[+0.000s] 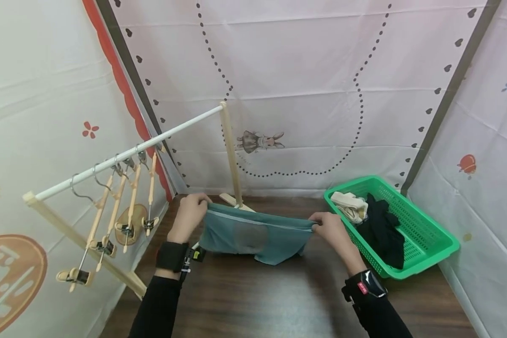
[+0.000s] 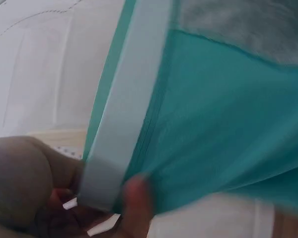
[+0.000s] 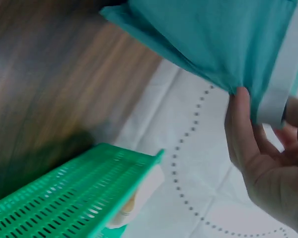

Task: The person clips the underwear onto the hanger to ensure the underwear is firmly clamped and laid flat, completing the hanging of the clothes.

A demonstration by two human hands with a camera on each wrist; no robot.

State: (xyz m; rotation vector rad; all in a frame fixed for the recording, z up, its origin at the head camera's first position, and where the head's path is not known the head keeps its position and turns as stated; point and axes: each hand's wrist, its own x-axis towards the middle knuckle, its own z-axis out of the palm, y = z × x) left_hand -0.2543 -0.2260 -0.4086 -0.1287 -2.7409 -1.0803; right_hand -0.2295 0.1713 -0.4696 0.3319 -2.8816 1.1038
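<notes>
A pair of teal underpants (image 1: 253, 234) with a pale waistband and a grey patch is stretched between both hands, hanging above the wooden tabletop. My left hand (image 1: 191, 215) pinches one end of the waistband; in the left wrist view its thumb and fingers (image 2: 138, 203) grip the corner. At the other end, my right hand (image 1: 331, 230) pinches the opposite corner, its fingers (image 3: 241, 119) curled at the band's edge in the right wrist view. The lower edge of the underpants dangles loosely.
On the left stands a wooden rack with a white rod (image 1: 131, 151), where several clip hangers (image 1: 128, 206) hang. To the right a green basket (image 1: 431, 234) holds a dark garment (image 1: 382, 230) and a cream bundle (image 1: 351, 206). Printed cloth walls (image 1: 295, 56) surround the brown tabletop (image 1: 257, 300).
</notes>
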